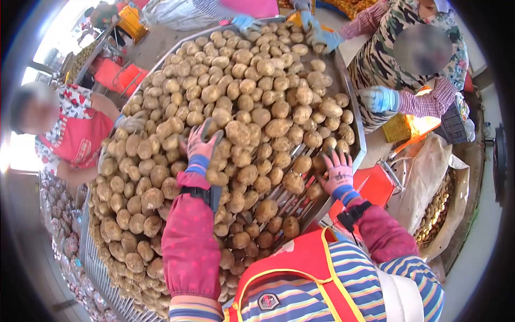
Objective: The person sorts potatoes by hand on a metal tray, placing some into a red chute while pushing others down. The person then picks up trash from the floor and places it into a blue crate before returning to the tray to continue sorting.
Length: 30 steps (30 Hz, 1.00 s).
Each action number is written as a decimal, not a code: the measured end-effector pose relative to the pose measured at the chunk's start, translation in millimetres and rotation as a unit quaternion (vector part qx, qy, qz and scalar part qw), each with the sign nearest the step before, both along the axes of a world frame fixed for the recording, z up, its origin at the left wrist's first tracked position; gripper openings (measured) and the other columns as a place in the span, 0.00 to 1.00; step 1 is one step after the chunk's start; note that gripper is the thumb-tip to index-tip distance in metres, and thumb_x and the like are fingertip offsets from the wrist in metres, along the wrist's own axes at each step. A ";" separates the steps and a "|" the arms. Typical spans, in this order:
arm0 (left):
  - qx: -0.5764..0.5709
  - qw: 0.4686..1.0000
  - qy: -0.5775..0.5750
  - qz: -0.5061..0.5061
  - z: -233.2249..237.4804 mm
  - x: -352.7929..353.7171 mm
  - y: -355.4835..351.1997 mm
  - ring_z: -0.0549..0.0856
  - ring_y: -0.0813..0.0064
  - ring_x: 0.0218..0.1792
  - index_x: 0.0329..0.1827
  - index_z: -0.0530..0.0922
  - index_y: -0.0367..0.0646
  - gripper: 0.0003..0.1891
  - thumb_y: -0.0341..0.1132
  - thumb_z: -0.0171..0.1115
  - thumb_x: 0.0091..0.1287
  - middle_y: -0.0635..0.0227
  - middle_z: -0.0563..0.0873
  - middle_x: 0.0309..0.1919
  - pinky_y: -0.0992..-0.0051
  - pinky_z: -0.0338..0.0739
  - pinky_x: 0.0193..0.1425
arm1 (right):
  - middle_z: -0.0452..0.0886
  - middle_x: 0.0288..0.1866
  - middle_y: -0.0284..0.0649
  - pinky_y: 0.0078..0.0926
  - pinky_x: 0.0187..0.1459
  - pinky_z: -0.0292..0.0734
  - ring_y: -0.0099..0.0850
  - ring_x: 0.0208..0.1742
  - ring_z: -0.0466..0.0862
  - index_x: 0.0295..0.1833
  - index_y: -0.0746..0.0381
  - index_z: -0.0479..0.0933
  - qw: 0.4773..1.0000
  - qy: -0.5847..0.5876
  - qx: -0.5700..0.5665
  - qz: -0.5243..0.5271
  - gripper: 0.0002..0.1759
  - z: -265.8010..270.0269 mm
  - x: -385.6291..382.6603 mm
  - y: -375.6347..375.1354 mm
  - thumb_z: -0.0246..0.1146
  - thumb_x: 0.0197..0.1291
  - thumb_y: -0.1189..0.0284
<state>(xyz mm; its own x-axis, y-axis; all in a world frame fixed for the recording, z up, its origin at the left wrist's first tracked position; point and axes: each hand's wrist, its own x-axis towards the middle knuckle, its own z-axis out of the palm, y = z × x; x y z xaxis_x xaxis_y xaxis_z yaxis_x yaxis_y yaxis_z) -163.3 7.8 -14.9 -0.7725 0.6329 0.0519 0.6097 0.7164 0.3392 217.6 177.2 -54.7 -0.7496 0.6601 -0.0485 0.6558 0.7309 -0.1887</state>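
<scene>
Potatoes [153,198] lie heaped over a large metal-edged sorting table. My left hand [200,144], in a pink and grey glove with a blue cuff, rests on the heap near its middle, fingers spread, with potatoes all around it. My right hand [337,170], gloved the same way, lies at the table's right side with its fingers spread over a few potatoes. Neither hand is closed around a potato. Between the two hands, slats [289,196] of the table surface show through gaps among the potatoes.
A co-worker at the left reaches to the heap; another at the right wears blue gloves [380,100]. More gloved hands touch the far edge. A red crate [367,188], a yellow crate [397,129] and an open white sack [421,188] of small potatoes stand right of the table.
</scene>
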 end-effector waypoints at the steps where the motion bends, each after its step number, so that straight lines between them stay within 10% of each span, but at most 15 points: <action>1: 0.012 1.000 -0.014 -0.024 7.9 12.7 0.2 0.69 0.66 0.67 0.65 0.73 0.67 0.31 0.56 0.66 0.55 0.69 0.77 0.62 0.52 0.45 0.75 | 0.63 0.71 0.47 0.56 0.71 0.46 0.49 0.73 0.57 0.67 0.54 0.67 1.000 -0.003 0.003 0.000 0.39 2.7 -0.7 -0.7 0.65 0.51 0.50; 12: 0.037 0.990 -0.062 -0.121 32.2 114.3 -10.3 0.71 0.58 0.65 0.71 0.65 0.64 0.40 0.43 0.71 0.52 0.62 0.58 0.73 0.68 0.70 0.67 | 0.60 0.73 0.42 0.52 0.72 0.47 0.43 0.75 0.56 0.68 0.51 0.66 1.000 -0.021 0.018 -0.014 0.40 3.7 2.5 -2.4 0.68 0.48 0.54; 19: -0.285 0.925 -0.062 -0.245 79.7 113.2 -41.1 0.66 0.63 0.70 0.73 0.60 0.66 0.39 0.48 0.66 0.57 0.60 0.53 0.75 0.71 0.64 0.71 | 0.60 0.74 0.39 0.50 0.73 0.48 0.41 0.75 0.57 0.68 0.49 0.67 0.999 -0.011 0.039 -0.023 0.38 0.9 4.5 -5.2 0.67 0.49 0.53; 26: -0.426 0.861 0.089 -0.262 84.1 170.5 -136.1 0.45 0.50 0.76 0.76 0.53 0.58 0.53 0.71 0.60 0.49 0.52 0.47 0.76 0.43 0.37 0.74 | 0.67 0.69 0.41 0.48 0.71 0.51 0.42 0.72 0.62 0.65 0.52 0.69 0.985 0.173 0.015 0.002 0.35 -0.1 14.1 -10.7 0.66 0.52 0.55; 30: -0.457 0.844 -0.004 -0.281 45.3 230.2 -165.2 0.45 0.48 0.76 0.77 0.49 0.50 0.60 0.71 0.64 0.44 0.49 0.47 0.76 0.38 0.34 0.72 | 0.70 0.64 0.43 0.55 0.68 0.52 0.44 0.69 0.66 0.63 0.51 0.70 0.887 0.178 -0.103 0.414 0.44 45.9 -7.4 -87.8 0.73 0.35 0.51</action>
